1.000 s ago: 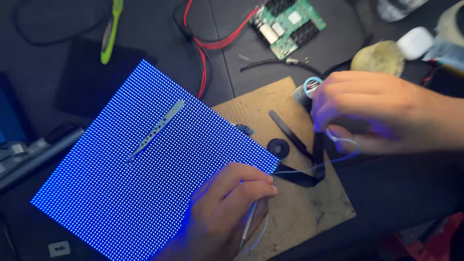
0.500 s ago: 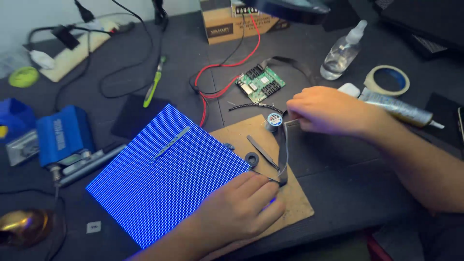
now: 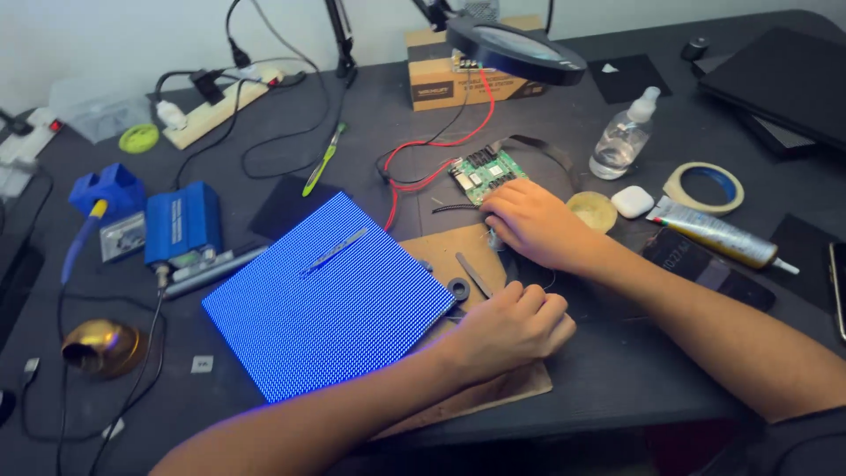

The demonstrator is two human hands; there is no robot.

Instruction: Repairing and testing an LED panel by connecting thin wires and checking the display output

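- Blue-lit square LED matrix panel [image 3: 330,300], its face a fine grid of glowing dots, lies flat on the dark table [image 3: 617,370], with a thin metal pair of tweezers [image 3: 333,252] resting across its top.
- Brown flat wooden board [image 3: 441,251] sits just beside the panel's right edge; a small black ring [image 3: 458,288] and a narrow dark strip [image 3: 474,274] lie on it.
- Left hand [image 3: 511,330] rests on the board, curled into a loose fist; what it grips, if anything, cannot be told.
- Right hand [image 3: 533,225] lies palm down at the board's far edge, fingers bent over something hidden beneath, near a green circuit board [image 3: 485,172] with red wires [image 3: 423,154].
- Matte black tabletop is crowded: a blue boxy soldering station [image 3: 183,225], a clear plastic spray bottle [image 3: 621,137], a roll of pale tape [image 3: 703,188], a grey squeeze tube [image 3: 718,234].
- Cardboard box [image 3: 445,79] with a dark label stands at the back, under a round magnifier lamp [image 3: 515,50], against a white wall.
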